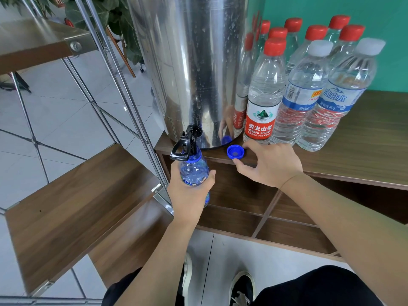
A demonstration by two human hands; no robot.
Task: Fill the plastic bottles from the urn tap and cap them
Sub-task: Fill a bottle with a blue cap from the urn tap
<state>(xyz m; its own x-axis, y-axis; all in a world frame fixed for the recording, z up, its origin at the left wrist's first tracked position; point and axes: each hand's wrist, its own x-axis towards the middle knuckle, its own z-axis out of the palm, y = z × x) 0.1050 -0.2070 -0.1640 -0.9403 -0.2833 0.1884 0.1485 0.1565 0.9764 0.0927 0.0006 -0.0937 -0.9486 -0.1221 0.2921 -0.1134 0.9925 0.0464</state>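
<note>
The tall polished steel urn (pixel 194 69) stands at the front left corner of the brown wood-grain table (pixel 364 138), its base close to both the front edge and the left edge. Its black plastic tap (pixel 187 142) juts out past that front edge, over the open cubby shelves (pixel 265 208) below. To the left, past the table's end, thin steel rods (pixel 123 89) slant down to a lower wooden shelf (pixel 72 206), leaving only a narrow gap beside the tap.

The left hand (pixel 189 191) grips a blue translucent plastic bottle (pixel 194 171) around its body, fingers and thumb wrapped round it. The bottle hangs in front of the table edge, its long axis close to upright and leaning slightly, neck pointing up and sitting right under the tap's spout. Whether water is running cannot be told.

A round blue screw cap (pixel 235 152) lies on the table at the front edge, open side up, just right of the urn's base. The right hand (pixel 269 164) pinches it lightly, forefinger at its far right rim and thumb at its near rim, the other fingers curled.

Behind that hand, a cluster of clear capped bottles (pixel 309 85) stands upright beside the urn, most with red caps, two at the front with white caps. They fill the table's back left part; bare wood runs along the front edge to the right.
</note>
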